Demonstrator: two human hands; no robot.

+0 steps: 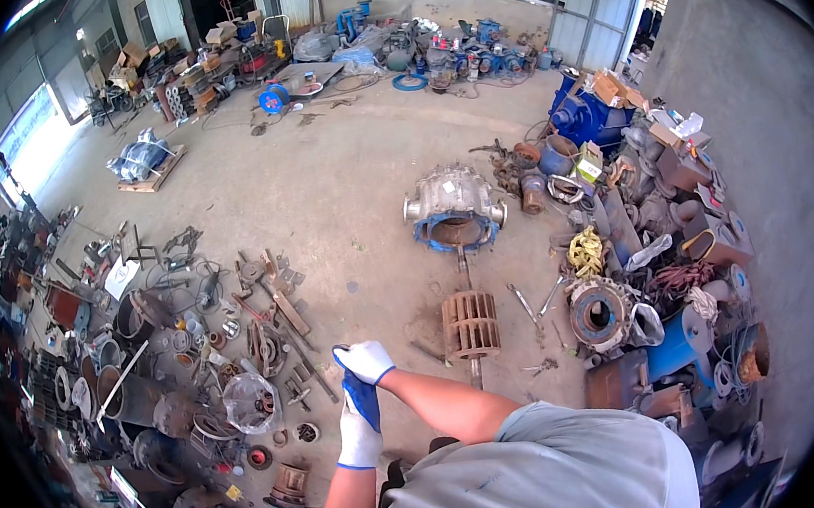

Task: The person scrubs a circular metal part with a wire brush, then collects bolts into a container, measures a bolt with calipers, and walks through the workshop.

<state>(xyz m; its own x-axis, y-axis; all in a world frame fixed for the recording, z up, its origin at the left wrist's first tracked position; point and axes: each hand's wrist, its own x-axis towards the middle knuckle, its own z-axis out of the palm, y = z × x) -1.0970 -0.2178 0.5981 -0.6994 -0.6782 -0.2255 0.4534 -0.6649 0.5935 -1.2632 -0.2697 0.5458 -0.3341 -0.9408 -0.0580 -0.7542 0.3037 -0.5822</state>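
Both my hands wear white work gloves with blue palms and meet in front of my body. My right hand [366, 361] is closed over the finger end of the work glove on my left hand [358, 430]. Of the left glove, the white back and part of the blue palm show; its fingers are mostly hidden by the right hand. To the right of my hands, a rusty slotted rotor [470, 326] lies on the floor with its shaft pointing away. Beyond it stands a grey metal housing [452, 194] with a blue-rimmed opening facing me.
Metal parts and tools crowd the floor at left, with a clear plastic bag [252, 403] and long bars. At right are a flanged ring [598, 314], yellow rope [585, 253], a blue motor [588, 114] and wrenches [526, 304]. A wrapped load sits on a pallet [150, 176] farther back.
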